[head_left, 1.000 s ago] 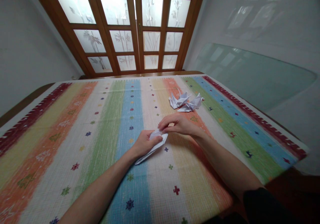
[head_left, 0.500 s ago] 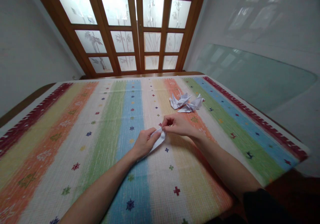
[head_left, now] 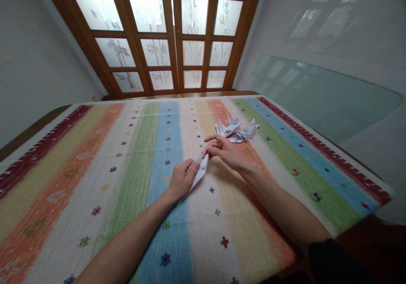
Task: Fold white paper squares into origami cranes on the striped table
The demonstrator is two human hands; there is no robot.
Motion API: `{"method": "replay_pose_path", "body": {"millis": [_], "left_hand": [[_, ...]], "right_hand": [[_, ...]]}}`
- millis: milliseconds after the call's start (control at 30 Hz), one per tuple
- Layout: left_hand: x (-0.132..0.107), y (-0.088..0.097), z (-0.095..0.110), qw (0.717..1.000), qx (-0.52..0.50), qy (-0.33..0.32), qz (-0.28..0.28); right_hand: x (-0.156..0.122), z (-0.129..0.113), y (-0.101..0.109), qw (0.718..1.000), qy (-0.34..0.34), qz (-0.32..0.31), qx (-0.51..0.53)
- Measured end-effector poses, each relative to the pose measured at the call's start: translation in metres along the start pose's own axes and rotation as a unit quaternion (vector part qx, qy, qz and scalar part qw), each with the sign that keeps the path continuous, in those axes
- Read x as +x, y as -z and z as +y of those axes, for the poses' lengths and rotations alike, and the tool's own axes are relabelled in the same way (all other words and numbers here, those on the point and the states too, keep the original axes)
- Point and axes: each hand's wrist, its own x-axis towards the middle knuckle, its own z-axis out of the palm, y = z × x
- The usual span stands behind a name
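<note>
A narrow piece of folded white paper is held at a slant above the striped cloth. My left hand is closed on its near left side, thumb on top. At the paper's pointed far end, my right hand has its thumb and a bent finger on the tip, while the index finger stretches out over them. Part of the paper is hidden behind my left fingers. Just beyond my right hand, folded white paper cranes sit close together on the cloth.
A striped tablecloth with small printed figures covers the table. Behind the table's far edge stand wooden doors with frosted panes. A pale glass panel is at the right, by the white wall.
My right index finger has straightened away from the pinch. The paper's far end has tipped up and now shows a sharper point. My left hand keeps its hold; the cranes have stayed put.
</note>
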Motion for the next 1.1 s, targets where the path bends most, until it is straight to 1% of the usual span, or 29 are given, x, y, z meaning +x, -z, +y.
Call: {"method": "replay_pose_path", "body": {"millis": [67,133,200,267,367,467,567,800,1100], "left_hand": [[-0.001,-0.001,-0.001,0.999,0.004,0.007,0.039],[-0.002,-0.002,-0.001,0.997,0.018,0.009,0.076],[-0.004,-0.003,-0.001,0.994,0.042,0.002,0.101],[-0.006,-0.003,0.0,0.99,0.074,-0.01,0.121],[-0.009,-0.004,0.001,0.983,0.116,-0.025,0.14],[-0.01,-0.005,0.001,0.981,0.129,-0.03,0.142],[-0.009,-0.005,0.002,0.983,0.122,-0.028,0.136],[-0.008,-0.007,0.003,0.985,0.107,0.009,0.132],[-0.011,-0.011,0.003,0.99,0.082,0.001,0.116]], "right_hand": [[0.0,0.003,-0.006,0.999,-0.014,0.031,0.015],[-0.001,0.008,-0.015,0.999,-0.04,0.031,0.015],[-0.002,0.013,-0.024,0.998,-0.059,0.017,0.003],[-0.004,0.016,-0.031,0.998,-0.057,0.011,-0.009],[-0.005,0.02,-0.038,0.999,-0.036,0.02,-0.009],[-0.006,0.022,-0.041,0.999,-0.014,0.05,-0.011],[-0.008,0.023,-0.045,0.997,0.001,0.074,-0.018],[-0.01,0.024,-0.052,0.992,0.0,0.125,0.001],[-0.011,0.027,-0.053,0.983,0.023,0.18,-0.031]]}}
